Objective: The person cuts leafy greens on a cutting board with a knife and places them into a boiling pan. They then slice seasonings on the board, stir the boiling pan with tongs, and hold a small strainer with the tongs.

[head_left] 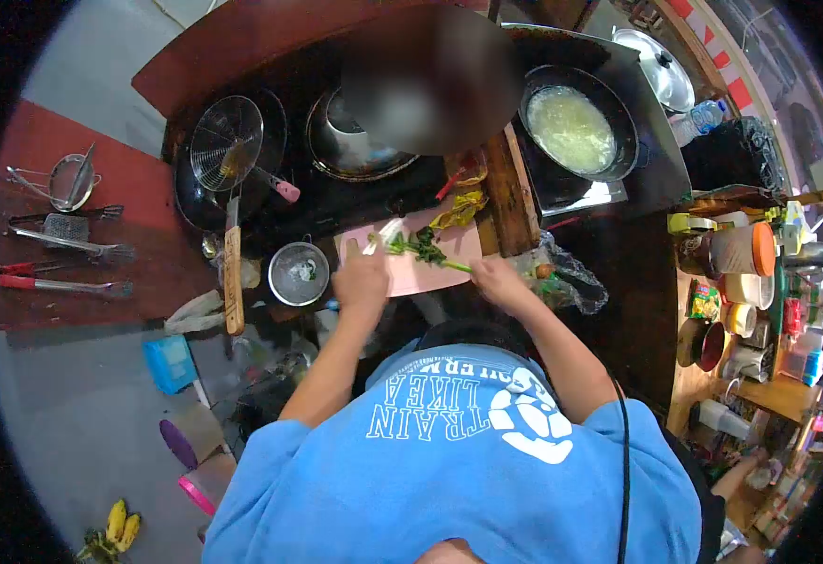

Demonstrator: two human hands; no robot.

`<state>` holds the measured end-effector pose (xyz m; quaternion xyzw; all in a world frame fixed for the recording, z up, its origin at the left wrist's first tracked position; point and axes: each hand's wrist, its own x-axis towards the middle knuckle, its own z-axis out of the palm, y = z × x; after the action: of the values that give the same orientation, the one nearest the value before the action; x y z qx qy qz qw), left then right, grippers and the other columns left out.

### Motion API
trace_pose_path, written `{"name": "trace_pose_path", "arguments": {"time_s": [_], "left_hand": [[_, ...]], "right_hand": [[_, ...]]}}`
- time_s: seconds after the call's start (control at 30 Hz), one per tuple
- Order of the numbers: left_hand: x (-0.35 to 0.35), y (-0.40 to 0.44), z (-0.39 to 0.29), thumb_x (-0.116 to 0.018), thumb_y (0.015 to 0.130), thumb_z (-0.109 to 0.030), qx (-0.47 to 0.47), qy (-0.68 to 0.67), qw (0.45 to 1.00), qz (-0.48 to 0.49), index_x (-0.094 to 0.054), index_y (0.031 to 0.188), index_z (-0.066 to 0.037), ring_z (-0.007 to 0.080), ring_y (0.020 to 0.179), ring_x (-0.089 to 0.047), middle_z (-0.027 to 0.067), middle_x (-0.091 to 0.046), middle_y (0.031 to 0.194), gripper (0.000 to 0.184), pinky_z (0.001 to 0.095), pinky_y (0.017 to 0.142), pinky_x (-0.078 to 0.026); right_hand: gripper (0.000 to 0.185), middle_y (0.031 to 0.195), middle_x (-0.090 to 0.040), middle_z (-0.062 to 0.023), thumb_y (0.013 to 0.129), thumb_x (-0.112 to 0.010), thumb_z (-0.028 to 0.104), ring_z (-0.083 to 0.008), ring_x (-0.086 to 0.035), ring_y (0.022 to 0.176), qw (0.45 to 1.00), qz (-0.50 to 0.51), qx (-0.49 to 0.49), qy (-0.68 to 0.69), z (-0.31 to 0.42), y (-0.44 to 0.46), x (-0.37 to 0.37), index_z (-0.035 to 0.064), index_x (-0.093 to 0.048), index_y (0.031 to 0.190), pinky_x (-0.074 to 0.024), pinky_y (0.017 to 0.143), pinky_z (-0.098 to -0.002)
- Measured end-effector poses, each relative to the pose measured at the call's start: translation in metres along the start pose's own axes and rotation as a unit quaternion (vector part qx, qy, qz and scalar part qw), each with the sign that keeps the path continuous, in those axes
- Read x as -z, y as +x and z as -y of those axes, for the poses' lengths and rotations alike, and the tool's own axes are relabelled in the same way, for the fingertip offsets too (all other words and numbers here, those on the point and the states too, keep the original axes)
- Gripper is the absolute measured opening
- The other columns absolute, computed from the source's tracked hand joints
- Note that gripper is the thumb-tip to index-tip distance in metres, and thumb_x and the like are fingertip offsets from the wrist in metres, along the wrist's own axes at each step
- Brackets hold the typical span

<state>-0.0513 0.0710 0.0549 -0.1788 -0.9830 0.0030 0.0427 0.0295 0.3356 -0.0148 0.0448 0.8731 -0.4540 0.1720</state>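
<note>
Stemmed greens held by the bare stalk, leaves loose on pink plastic

The leafy greens (421, 245) lie across the pink cutting board (421, 283), leaves near its middle and the pale stalk (456, 266) running to its right edge. The right grip (498, 282) is closed around the stalk's end at that edge. The left grip (360, 278) is curled over the board's left part, near the near left corner; a pale, blurred strip (391, 231) beside it may be a blade, but whether the fingers hold it I cannot tell.

The bunch should be very light. Its leaves look soft and floppy, likely to bruise under pressure and to slide if damp; the stalk looks firmer, though a hard pinch could crush it. The bare stalk end is the best hold, with a light press where the leaves begin.

As for writing, the blue T-shirt (336, 498) carries white capitals: "TRAIN", "LIKE A", then a line too curved away to read whole, beside a white graphic (529, 423). The wooden handle (233, 282) has dark lettering, too small to make out. No brand can be read on the water bottle (706, 117) or the yellow packet (461, 209) at the board's far right corner.
</note>
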Motion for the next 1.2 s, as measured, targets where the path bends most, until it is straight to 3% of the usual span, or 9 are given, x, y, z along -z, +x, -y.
{"name": "trace_pose_path", "arguments": {"time_s": [0.03,0.17,0.23,0.3,0.5,0.63,0.73,0.97,1.2], "left_hand": [[0.008,0.004,0.012,-0.056,0.095,-0.028,0.103,-0.050,0.988,0.107,-0.063,0.129,-0.020,0.0402,0.083,-0.070,0.0199,-0.069,0.087,0.036,0.0488,0.066,-0.058],[-0.022,-0.031,0.039,-0.051,0.099,-0.028,0.138,-0.163,0.956,0.201,-0.066,0.117,-0.011,0.0481,0.090,-0.066,0.0272,-0.069,0.095,0.029,0.0614,0.077,-0.052],[-0.043,-0.056,0.043,-0.051,0.100,-0.027,0.186,-0.249,0.933,0.183,-0.064,0.106,-0.005,0.0510,0.090,-0.065,0.0285,-0.068,0.088,0.026,0.0601,0.078,-0.051],[-0.083,-0.078,0.050,-0.053,0.099,-0.023,0.206,-0.291,0.926,0.122,-0.061,0.099,0.000,0.0519,0.090,-0.064,0.0284,-0.067,0.089,0.024,0.0587,0.077,-0.050],[-0.105,-0.095,0.054,-0.055,0.096,-0.016,0.206,-0.331,0.921,0.000,-0.060,0.094,0.002,0.0499,0.087,-0.061,0.0270,-0.065,0.089,0.019,0.0570,0.075,-0.048],[-0.123,-0.095,0.059,-0.050,0.095,-0.009,0.188,-0.252,0.946,0.075,-0.053,0.132,-0.006,0.0473,0.076,-0.065,0.0247,-0.067,0.091,0.037,0.0556,0.067,-0.054],[-0.136,-0.097,0.053,-0.051,0.091,-0.005,0.114,-0.275,0.951,0.084,-0.047,0.141,-0.011,0.0464,0.072,-0.067,0.0220,-0.069,0.096,0.050,0.0544,0.064,-0.055],[-0.183,-0.111,0.051,-0.051,0.090,-0.007,0.063,-0.218,0.972,0.065,-0.037,0.151,-0.018,0.0413,0.076,-0.069,0.0156,-0.069,0.101,0.063,0.0526,0.066,-0.056],[-0.186,-0.097,0.055,-0.053,0.087,-0.005,0.021,-0.236,0.967,0.092,-0.043,0.149,-0.015,0.0380,0.073,-0.069,0.0148,-0.068,0.096,0.063,0.0512,0.066,-0.057]], "right_hand": [[0.037,0.083,-0.066,-0.0246,0.097,-0.048,0.031,-0.0455,-0.063,0.081,0.995,0.018,-0.057,0.084,-0.001,-0.005,0.002,-0.0004,-0.065,0.084,-0.0481,0.072,-0.0508],[0.032,0.084,-0.066,-0.0261,0.095,-0.051,0.026,-0.0468,-0.063,0.084,0.992,0.016,-0.111,0.055,-0.017,-0.006,-0.021,-0.0015,-0.064,0.086,-0.0483,0.074,-0.0523],[0.031,0.075,-0.063,-0.0131,0.100,-0.051,0.029,-0.0250,-0.060,0.065,0.994,-0.017,0.109,-0.006,-0.071,0.024,-0.074,0.0023,-0.063,0.089,-0.0494,0.063,-0.0416],[0.028,0.084,-0.067,-0.0213,0.097,-0.054,0.026,-0.0353,-0.065,0.076,0.997,0.074,0.022,0.004,-0.016,0.041,-0.078,0.0002,-0.064,0.091,-0.0506,0.071,-0.0477],[0.021,0.090,-0.065,-0.0265,0.089,-0.059,0.017,-0.0440,-0.064,0.092,0.964,0.121,0.195,-0.133,0.019,0.105,-0.155,-0.0033,-0.064,0.092,-0.0504,0.081,-0.0534],[0.028,0.094,-0.064,-0.0248,0.092,-0.063,0.026,-0.0436,-0.063,0.091,0.977,0.082,0.127,-0.153,0.021,0.116,-0.178,-0.0016,-0.066,0.093,-0.0506,0.083,-0.0519],[0.025,0.097,-0.063,-0.0232,0.091,-0.065,0.024,-0.0420,-0.064,0.093,0.978,0.049,0.125,-0.159,0.030,0.112,-0.172,-0.0009,-0.065,0.093,-0.0520,0.082,-0.0508],[0.017,0.095,-0.064,-0.0158,0.084,-0.068,0.017,-0.0368,-0.064,0.093,0.967,-0.105,0.173,-0.154,0.035,0.099,-0.155,0.0023,-0.066,0.093,-0.0531,0.080,-0.0488],[0.009,0.087,-0.066,-0.0097,0.079,-0.070,0.014,-0.0326,-0.063,0.089,0.976,-0.068,0.128,-0.161,0.023,0.104,-0.160,0.0050,-0.071,0.081,-0.0527,0.079,-0.0442]]}}
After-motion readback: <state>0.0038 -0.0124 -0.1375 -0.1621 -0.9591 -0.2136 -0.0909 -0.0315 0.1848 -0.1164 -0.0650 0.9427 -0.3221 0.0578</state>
